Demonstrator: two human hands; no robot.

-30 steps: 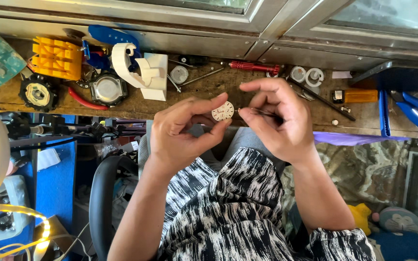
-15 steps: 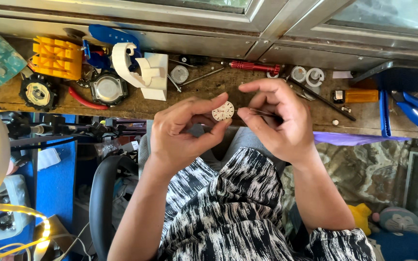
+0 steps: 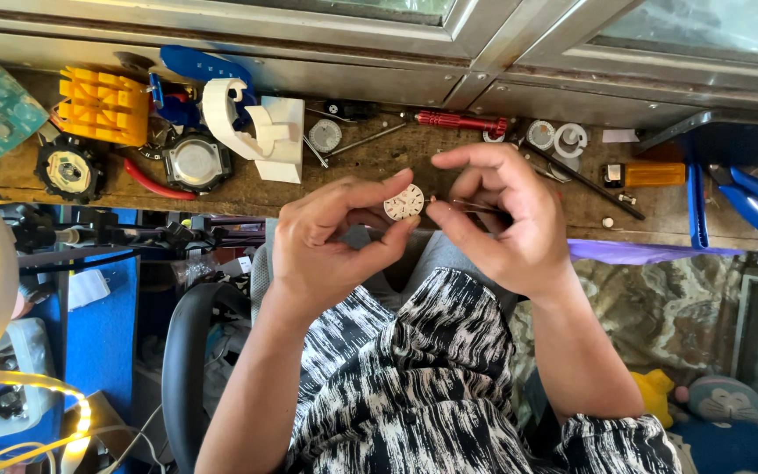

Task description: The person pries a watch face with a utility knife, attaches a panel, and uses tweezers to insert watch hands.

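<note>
Wooden bench (image 3: 379, 171) under metal window frames; left hand (image 3: 331, 250) grip clamped on white dial (image 3: 404, 202).

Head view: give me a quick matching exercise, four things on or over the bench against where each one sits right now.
Things:
1. small white dial
2. yellow plastic block
3. red screwdriver
4. blue pliers

Places:
A. far right of the bench
B. pinched in the left hand, with the right hand close beside it
C. far left of the bench, near the back rail
D. lying along the back of the bench, just above the hands

Pairs: 1-B, 2-C, 3-D, 4-A
</note>
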